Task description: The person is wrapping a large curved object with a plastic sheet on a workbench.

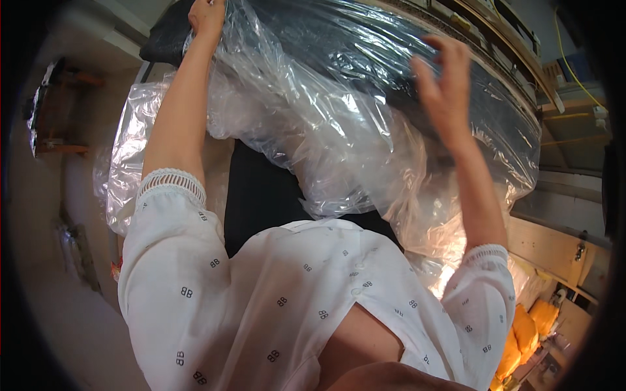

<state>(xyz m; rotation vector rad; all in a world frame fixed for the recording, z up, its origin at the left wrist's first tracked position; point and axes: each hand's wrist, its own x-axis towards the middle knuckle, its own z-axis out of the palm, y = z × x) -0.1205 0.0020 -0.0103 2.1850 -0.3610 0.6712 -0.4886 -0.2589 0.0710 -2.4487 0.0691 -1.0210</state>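
Observation:
A large, loose sheet of clear plastic film (306, 111) drapes over a long, dark, bulky item (173, 32) in front of me and hangs down toward my lap. My left hand (207, 18) is closed on the film at the far left, beside the dark item's end. What else may be in that fist, I cannot make out. Over the film's right part hovers my right hand (447, 88), slightly blurred, its fingers apart and nothing held in them. The dark item's kind is hard to tell under the shiny wrinkles.
Wooden rails or boards (515, 49) run along the far right edge of the work surface. Bright orange bundles (521, 339) lie at the lower right, near a pale wooden cabinet (548, 251). A yellow cord (574, 72) hangs at the upper right. My black-clad legs (257, 195) are under the film.

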